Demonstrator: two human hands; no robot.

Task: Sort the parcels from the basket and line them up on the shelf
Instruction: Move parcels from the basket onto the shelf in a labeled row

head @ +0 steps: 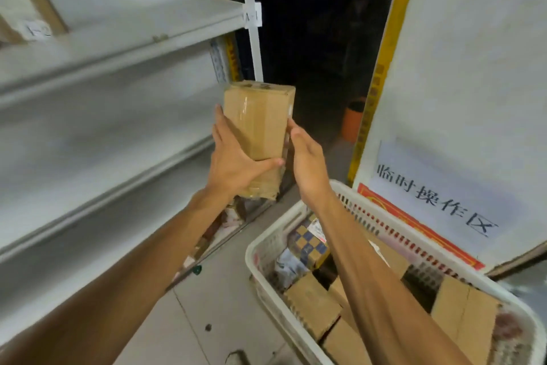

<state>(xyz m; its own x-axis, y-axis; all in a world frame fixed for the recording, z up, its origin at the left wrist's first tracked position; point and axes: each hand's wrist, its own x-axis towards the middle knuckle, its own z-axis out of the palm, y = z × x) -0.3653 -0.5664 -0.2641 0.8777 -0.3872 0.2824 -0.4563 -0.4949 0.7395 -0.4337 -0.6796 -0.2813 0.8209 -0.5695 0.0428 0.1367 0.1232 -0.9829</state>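
Our left hand (236, 163) grips the cardboard parcel (260, 119), thumb across its front; our right hand (307, 163) clasps its right edge. It hangs beside the shelf (118, 36), near the basket (257, 258); a sign (435, 196) reads "临时操作区".

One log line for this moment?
left hand, right hand: grip cardboard box upright | box: midair beside shelf, unplaced | basket: holds parcels

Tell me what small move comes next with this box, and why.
Probably carry the tall brown taped cardboard box leftward onto the white metal shelf tier beside it: the left hand and right hand hold it upright in mid-air just off the shelf's end.
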